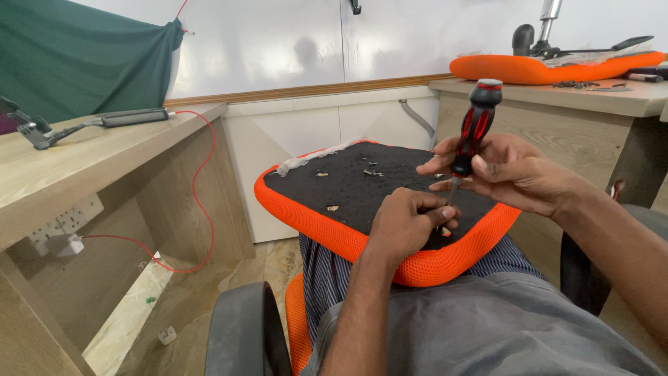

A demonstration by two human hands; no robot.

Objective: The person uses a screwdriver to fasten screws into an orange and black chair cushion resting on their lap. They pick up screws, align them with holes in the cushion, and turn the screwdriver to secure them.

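Note:
An orange mesh chair seat (313,219) lies upside down on my lap, its black underside (362,184) facing up with several small screws (372,170) scattered on it. My right hand (511,174) grips a screwdriver (473,129) with a red and black handle, held upright with its tip down on the seat's near right part. My left hand (410,223) is curled beside the shaft, fingers pinched around the tip where it meets the seat. What the tip touches is hidden by my fingers.
A wooden desk (83,160) stands on the left with a black tool and a red cable (205,174) running to a wall socket. On the right desk (612,97) lies another orange cushion (550,68) with chair parts. A black armrest (243,334) is near my left knee.

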